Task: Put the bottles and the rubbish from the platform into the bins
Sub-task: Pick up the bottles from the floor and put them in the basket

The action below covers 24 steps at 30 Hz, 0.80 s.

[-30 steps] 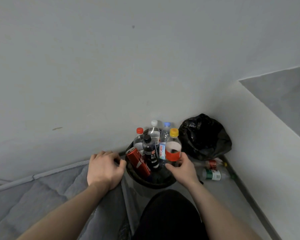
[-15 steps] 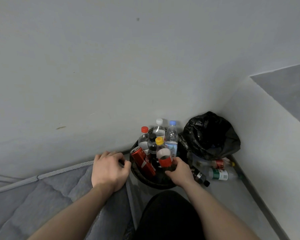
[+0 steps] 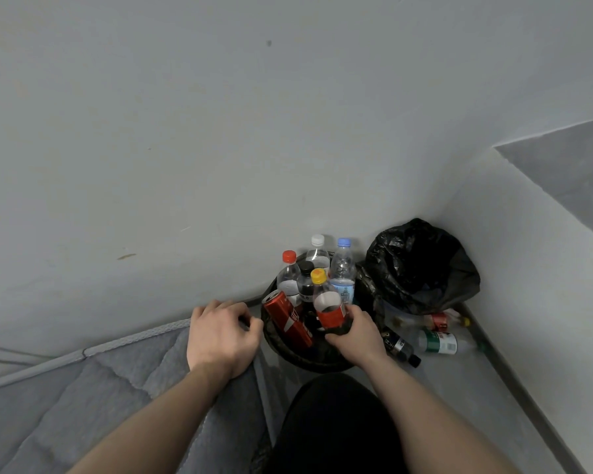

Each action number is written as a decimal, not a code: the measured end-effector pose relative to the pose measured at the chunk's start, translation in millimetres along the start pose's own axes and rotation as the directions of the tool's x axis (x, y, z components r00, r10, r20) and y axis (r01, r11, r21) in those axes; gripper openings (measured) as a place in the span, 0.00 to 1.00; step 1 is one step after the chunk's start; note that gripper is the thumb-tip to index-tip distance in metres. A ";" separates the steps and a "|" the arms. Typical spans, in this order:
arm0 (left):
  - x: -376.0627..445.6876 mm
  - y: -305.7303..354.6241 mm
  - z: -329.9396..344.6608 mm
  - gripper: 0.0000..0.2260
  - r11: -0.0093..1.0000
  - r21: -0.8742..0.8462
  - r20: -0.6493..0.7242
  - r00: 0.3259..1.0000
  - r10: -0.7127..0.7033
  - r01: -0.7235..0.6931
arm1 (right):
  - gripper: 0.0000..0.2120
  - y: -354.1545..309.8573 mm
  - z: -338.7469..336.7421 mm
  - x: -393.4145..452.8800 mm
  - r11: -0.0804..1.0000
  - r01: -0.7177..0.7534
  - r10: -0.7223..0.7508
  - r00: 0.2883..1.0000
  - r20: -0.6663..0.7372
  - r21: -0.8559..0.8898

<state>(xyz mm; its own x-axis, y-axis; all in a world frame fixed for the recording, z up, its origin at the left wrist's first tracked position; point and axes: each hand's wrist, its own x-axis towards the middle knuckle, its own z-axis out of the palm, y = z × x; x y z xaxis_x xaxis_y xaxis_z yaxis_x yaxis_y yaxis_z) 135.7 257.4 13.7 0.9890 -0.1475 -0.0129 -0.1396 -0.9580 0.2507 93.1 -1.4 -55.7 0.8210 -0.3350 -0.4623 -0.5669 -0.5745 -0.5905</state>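
A dark round bin stands in the corner, packed with upright bottles and a red can. My right hand grips the base of a yellow-capped bottle with a red label, held inside the bin among the others. My left hand rests on the corner of the grey mattress, fingers curled and holding nothing, beside the bin's rim. On the floor to the right lie a dark bottle, a green-labelled bottle and a red-labelled bottle.
A bin lined with a black bag stands against the right wall. The grey mattress fills the lower left. White walls close the corner behind. My dark-clad knee is just below the bin.
My right hand has lowered the yellow-capped bottle from above the bin's right side into the bin among the other bottles. My left hand stays on the mattress corner.
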 end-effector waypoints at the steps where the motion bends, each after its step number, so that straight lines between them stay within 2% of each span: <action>1: 0.4 0.1 0.0 0.13 1.000 0.000 0.002 1.000 -0.001 0.001 | 0.37 -0.4 -0.8 -0.5 1.000 0.000 0.000 1.000 0.001 -0.004; 6: 0.1 -0.2 -0.2 0.13 1.000 -0.003 -0.002 1.000 -0.001 0.001 | 0.35 -0.6 -5.6 -3.2 1.000 -0.021 0.021 1.000 -0.007 -0.011; 11: -0.2 -1.1 0.6 0.14 1.000 -0.006 0.004 1.000 0.000 0.000 | 0.37 1.5 -15.4 -8.8 0.999 -0.040 0.040 0.999 0.032 0.009; 15: -1.4 0.0 -1.6 0.13 1.000 -0.016 0.007 1.000 0.003 -0.002 | 0.41 8.1 -38.3 -18.7 0.999 -0.036 0.037 0.998 0.053 -0.027; 18: -2.8 0.5 -4.4 0.12 1.000 -0.014 0.011 1.000 0.008 -0.008 | 0.40 16.8 -64.5 -32.3 0.998 -0.014 0.016 1.000 0.027 -0.067; 21: -3.3 1.5 -6.4 0.12 1.000 0.001 0.020 1.000 0.024 -0.024 | 0.40 30.1 -89.8 -53.6 0.973 0.045 -0.046 0.999 0.001 -0.225; 24: -3.9 1.9 -9.8 0.12 0.994 0.044 0.022 0.995 0.096 -0.097 | 0.39 45.8 -111.7 -81.8 0.903 0.107 -0.101 0.994 0.039 -0.416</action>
<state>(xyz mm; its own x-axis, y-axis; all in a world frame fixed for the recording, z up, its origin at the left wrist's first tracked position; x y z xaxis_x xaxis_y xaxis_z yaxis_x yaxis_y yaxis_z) 132.0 258.5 23.8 0.9697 -0.2442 -0.0105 -0.2368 -0.9491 0.2076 7.6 -83.8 29.0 0.8706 -0.2465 -0.4258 -0.3953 -0.8656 -0.3072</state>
